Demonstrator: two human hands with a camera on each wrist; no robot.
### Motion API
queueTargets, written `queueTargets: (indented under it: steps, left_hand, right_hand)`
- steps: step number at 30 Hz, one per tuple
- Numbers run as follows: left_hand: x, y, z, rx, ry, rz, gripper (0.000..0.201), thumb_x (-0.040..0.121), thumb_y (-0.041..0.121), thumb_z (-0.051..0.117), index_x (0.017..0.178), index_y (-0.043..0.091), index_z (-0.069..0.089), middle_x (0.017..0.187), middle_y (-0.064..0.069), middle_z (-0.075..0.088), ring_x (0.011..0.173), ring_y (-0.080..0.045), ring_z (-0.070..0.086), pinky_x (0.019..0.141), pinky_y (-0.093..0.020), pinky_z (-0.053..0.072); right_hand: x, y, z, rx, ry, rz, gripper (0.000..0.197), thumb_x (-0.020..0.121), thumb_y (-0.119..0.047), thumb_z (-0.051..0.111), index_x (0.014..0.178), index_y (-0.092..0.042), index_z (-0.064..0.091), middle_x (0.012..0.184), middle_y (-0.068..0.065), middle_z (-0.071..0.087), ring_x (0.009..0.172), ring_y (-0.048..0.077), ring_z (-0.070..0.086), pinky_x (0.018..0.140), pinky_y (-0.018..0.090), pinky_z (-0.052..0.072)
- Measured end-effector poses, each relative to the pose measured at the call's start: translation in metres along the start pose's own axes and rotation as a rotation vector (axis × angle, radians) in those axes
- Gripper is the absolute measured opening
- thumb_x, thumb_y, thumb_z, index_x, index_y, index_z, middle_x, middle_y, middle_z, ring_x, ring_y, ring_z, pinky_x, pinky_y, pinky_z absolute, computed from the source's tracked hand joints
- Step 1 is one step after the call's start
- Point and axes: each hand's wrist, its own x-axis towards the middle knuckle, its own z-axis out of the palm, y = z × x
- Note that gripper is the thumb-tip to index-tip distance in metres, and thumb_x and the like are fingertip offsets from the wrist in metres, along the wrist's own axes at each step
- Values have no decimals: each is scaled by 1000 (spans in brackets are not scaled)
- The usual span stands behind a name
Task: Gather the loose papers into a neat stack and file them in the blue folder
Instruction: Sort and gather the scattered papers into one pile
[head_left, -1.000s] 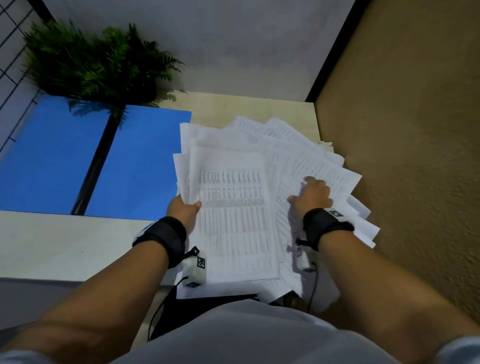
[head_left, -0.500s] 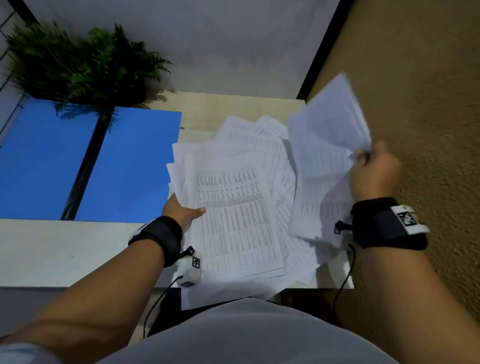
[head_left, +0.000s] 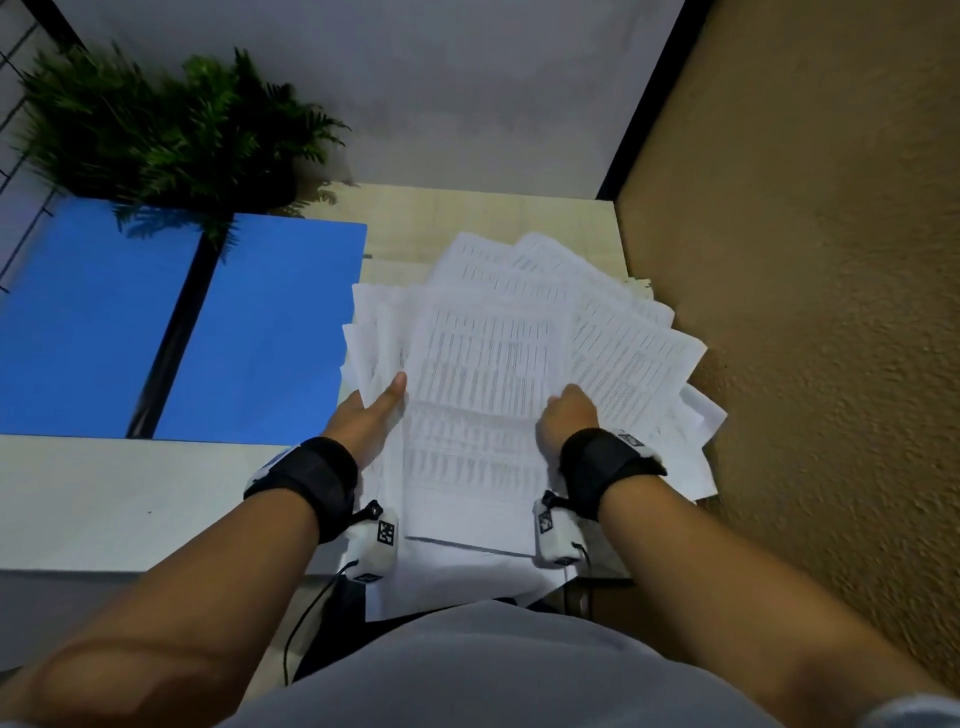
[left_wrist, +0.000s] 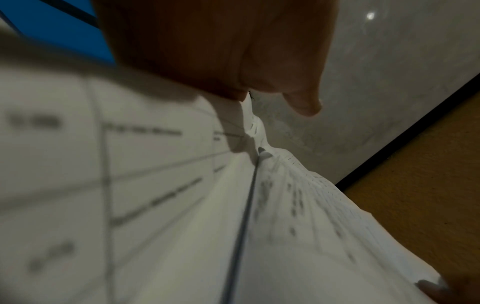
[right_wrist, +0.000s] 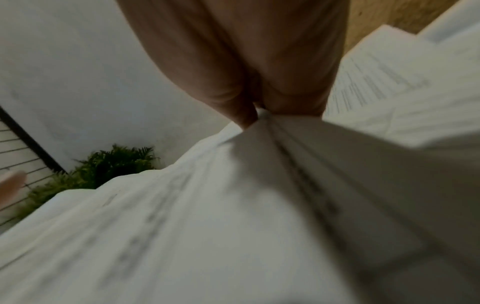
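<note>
While the left hand grips the fanned papers at one side and the right hand pinches the other, both should squeeze inward evenly, squaring edges before the blue folder.

Left hand up close, thumb over blurred white papers; blue folder corner top left, grey wall, tan surface right.
</note>
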Motion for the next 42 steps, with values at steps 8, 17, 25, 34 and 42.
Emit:
queueTargets:
  steps: [8,17,25,34,42]
  left_hand:
    - [14,-7,-13,90,60,-57,63,88,61,51,140,25,50,138,9,55,128,-19,52,111,-44,39]
    - [-10,16,-7,296,73,-60,41,105,24,39,141,4,44,141,-26,52,128,-39,51,97,-33,41]
    - [-16,31,-2,220,-19,-117,64,101,51,39,153,17,24,139,-7,53,139,-24,41,102,-27,31]
    - [-3,9,-4,81,-78,-50,34,94,25,65,124,27,52,102,16,61,112,-13,54,97,-31,39]
    - [12,-9,-15,-76,172,-24,39,97,1,54,136,5,51,124,-10,60,110,-28,58,97,-35,43]
  right_hand:
    - [15,-7,-10,476,252,75,30,97,-22,48,121,-9,59,95,2,62,97,22,55,94,31,41]
    - [12,1,-48,469,206,-183,21,101,-8,43,115,0,57,105,6,57,95,17,52,86,23,38]
    - [9,8,0,-185,57,-186,36,100,-15,39,132,0,43,130,19,46,110,34,54,87,34,43]
    - [17,3,10,-441,-67,-322,6,92,-8,51,87,-10,53,110,12,44,107,30,49,86,38,48]
    - [40,11,-6,-229,153,-18,46,94,-33,56,134,-13,47,135,14,46,126,32,42,102,45,38]
